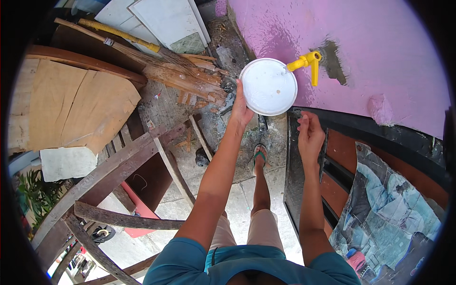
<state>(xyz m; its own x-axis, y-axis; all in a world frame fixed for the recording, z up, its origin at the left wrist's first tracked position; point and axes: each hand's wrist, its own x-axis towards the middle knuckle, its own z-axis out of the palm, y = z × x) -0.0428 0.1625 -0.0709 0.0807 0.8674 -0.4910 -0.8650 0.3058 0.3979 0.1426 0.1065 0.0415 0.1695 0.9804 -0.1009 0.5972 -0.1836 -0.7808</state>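
My left hand (242,108) is closed on the lower left rim of a white round plastic lid (269,88). The lid sits below the spout of a yellow tap (304,62), which comes out of the pink wall. Water from the spout lands near the lid's upper right edge, and its surface looks wet. To the right of the lid and apart from it, my right hand (311,133) has its fingers curled in toward the thumb. Whether anything small is between those fingertips is hidden. That hand is beside the corner of a dark metal frame.
A black-framed panel (339,175) with a torn printed sheet (387,209) stands at right. Leftward are wooden rails (126,219), a plywood sheet (80,104), broken wood (187,78) and brooms (128,35). White boards (166,21) lean at the back. My sandalled foot (260,152) is on wet concrete.
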